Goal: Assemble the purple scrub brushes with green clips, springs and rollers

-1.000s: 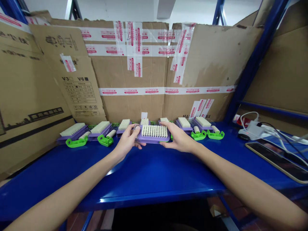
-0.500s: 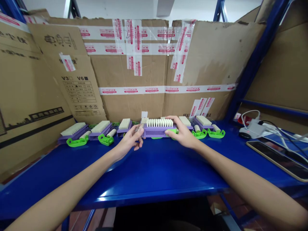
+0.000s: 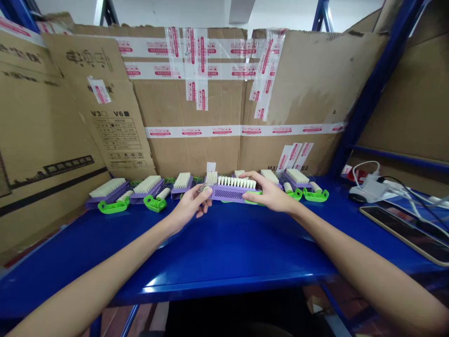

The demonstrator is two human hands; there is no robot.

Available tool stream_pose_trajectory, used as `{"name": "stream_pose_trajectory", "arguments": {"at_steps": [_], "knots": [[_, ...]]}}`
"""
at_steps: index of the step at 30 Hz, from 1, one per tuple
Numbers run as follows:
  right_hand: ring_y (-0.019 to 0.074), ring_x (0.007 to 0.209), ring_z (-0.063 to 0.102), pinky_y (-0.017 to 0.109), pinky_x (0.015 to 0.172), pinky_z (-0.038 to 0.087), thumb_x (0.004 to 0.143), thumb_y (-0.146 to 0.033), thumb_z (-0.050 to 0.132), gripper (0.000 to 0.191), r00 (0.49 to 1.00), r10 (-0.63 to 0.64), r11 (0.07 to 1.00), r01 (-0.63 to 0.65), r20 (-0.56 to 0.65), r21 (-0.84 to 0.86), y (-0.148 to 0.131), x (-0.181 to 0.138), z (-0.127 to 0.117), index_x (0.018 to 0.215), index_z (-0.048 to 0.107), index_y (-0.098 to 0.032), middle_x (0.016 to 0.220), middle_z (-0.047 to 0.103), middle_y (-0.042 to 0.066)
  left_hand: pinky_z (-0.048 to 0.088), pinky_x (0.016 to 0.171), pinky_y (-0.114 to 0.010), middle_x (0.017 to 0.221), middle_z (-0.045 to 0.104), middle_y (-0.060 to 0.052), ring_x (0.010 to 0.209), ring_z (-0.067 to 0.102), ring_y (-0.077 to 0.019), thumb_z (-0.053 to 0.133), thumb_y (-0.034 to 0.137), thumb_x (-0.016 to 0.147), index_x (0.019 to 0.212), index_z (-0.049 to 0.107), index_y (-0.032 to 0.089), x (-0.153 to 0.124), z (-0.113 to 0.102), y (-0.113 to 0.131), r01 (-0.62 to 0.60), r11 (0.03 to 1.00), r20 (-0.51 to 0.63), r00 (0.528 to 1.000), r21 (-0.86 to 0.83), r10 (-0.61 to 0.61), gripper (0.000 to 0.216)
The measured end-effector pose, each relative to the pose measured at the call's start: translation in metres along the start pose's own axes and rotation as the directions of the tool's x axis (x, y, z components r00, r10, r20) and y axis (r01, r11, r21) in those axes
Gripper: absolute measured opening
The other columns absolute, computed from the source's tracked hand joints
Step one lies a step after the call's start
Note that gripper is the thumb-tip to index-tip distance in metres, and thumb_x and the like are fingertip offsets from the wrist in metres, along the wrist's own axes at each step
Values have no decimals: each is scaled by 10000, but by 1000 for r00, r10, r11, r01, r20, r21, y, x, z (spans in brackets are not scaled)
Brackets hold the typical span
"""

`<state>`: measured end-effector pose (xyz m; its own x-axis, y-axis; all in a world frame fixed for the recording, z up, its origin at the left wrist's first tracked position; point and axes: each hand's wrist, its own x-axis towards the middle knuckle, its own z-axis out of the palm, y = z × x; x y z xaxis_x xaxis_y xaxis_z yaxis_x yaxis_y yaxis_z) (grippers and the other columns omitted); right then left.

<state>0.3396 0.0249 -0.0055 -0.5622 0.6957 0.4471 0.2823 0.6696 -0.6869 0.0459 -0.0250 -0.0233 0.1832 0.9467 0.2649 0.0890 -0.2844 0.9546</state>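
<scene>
A purple, slotted-sided brush-like block [image 3: 229,193] with rows of cream bristles on top and green at its right end is held a little above the table. My right hand [image 3: 271,194] grips its right end, thumb in front and fingers over the back. My left hand [image 3: 189,206] is closed at its left end, thumb and fingers pinched around a small clear or cream part that I cannot make out fully. Behind the block, similar cream bristle tops [image 3: 211,177] are partly hidden.
Similar purple blocks [image 3: 147,185] with cream tops line the back of the blue table [image 3: 224,248], with green brackets [image 3: 112,206] and cream rollers [image 3: 163,194] before them. Taped cardboard [image 3: 196,154] stands behind. A phone [image 3: 403,234] and a white charger with cables [image 3: 372,187] lie right.
The block has shifted slightly right and its right end has tipped down. My right hand has moved a little to the right with it, while my left stays near the left end.
</scene>
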Motion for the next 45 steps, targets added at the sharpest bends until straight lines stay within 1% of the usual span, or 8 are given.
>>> {"name": "stream_pose_trajectory", "arguments": {"at_steps": [6,9,12,17,21,25,34,45], "knots": [[301,1145,688,473,1016,571,913,-547,781,508,992,-57,997,62,-113,37,5,6,-6,1291,642,-237,1231,735,88,351,413,-185,926,713,-74,617,610,-119,734,703,933,1226,601,174,1,-1,-1,70,997,90,994,-16,-68,619],[301,1118,693,471,990,581,906,-543,780,510,984,-35,999,40,-175,27,9,8,-16,1286,640,-234,1221,733,94,356,424,-192,952,736,-89,622,626,-132,726,685,949,1464,509,182,1,-3,0,74,997,52,996,-22,-72,752],[305,1126,683,473,988,576,903,-526,768,504,952,-36,999,30,-305,-23,15,8,-31,1294,628,-240,1244,726,103,353,425,-191,920,728,-72,610,614,-131,734,677,940,1508,493,181,3,-6,0,50,999,-10,999,-7,-50,791],[318,1088,670,505,984,554,879,-540,734,527,836,-122,967,-22,-535,-254,28,5,-65,1294,601,-245,1210,711,102,333,409,-177,869,705,-37,580,587,-120,761,647,916,1438,532,184,6,-9,-2,16,1000,-77,997,14,-15,734],[326,1082,654,515,994,531,824,-547,729,651,727,-173,882,-186,-664,-433,40,-3,-97,1361,529,-238,1303,663,129,330,406,-175,857,700,-26,574,587,-119,751,625,928,1418,548,205,9,-11,-5,-1,999,-83,997,32,4,677],[357,1176,615,502,1034,498,803,-558,730,659,682,-207,785,-312,-702,-534,55,-16,-127,1325,521,-215,1296,635,149,332,418,-178,856,696,-17,573,591,-119,739,628,938,1402,559,223,10,-13,-8,-12,998,-88,996,61,17,642],[368,1195,550,459,1045,452,807,-526,702,599,456,-60,674,-637,-888,-373,83,-54,-175,1285,507,-222,1233,628,176,326,429,-190,842,686,-14,564,578,-122,735,616,921,1385,551,212,9,-10,-2,2,994,-99,995,107,8,641],[477,1281,518,581,1097,380,748,-545,762,716,297,53,449,-860,-953,-243,115,-81,-185,1286,491,-159,1345,650,299,304,428,-202,827,686,-13,548,567,-123,733,581,926,1357,571,212,11,-12,-5,-9,992,-93,995,125,21,591]]}}
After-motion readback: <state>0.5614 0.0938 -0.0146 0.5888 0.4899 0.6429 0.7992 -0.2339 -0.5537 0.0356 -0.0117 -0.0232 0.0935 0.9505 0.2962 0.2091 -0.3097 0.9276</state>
